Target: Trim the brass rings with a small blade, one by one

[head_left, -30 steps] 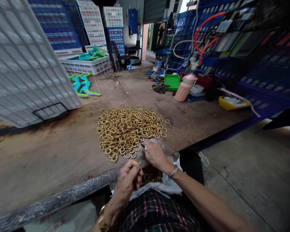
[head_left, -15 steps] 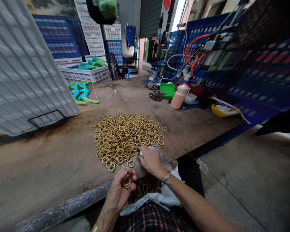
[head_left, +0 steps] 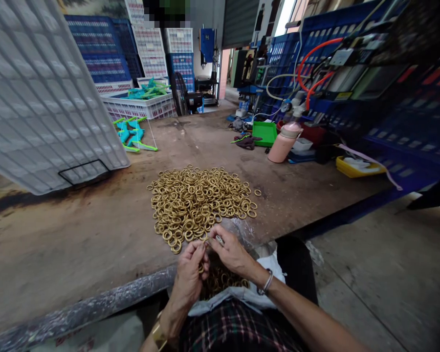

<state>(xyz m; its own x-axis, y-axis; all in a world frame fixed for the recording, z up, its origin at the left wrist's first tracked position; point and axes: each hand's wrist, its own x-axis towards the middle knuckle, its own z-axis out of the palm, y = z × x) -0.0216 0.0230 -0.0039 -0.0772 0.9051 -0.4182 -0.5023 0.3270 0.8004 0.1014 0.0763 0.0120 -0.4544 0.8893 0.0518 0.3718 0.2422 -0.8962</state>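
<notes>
A pile of brass-coloured rings [head_left: 201, 195] lies on the brown table [head_left: 95, 244] near its front edge. My left hand [head_left: 191, 269] is closed around rings, one of them showing between its fingers. Close beside it, at the near side of the pile, my right hand [head_left: 229, 249] is closed with a small pale object [head_left: 219, 239] at its fingers. The fingertips of both hands almost meet, around a ring that is hard to make out. Below my hands, an open white sack [head_left: 234, 295] on my lap holds more rings.
On the left stands a large whitish crate [head_left: 55, 98]. Behind the pile are turquoise and green pieces [head_left: 134, 134]. Toward the right are a green tray [head_left: 264, 134], a pink bottle [head_left: 283, 144] and a yellow tray [head_left: 359, 167].
My right hand has drawn back from the pile to my left hand, and their fingertips have come together. My left hand has closed more. The whole view has shifted slightly.
</notes>
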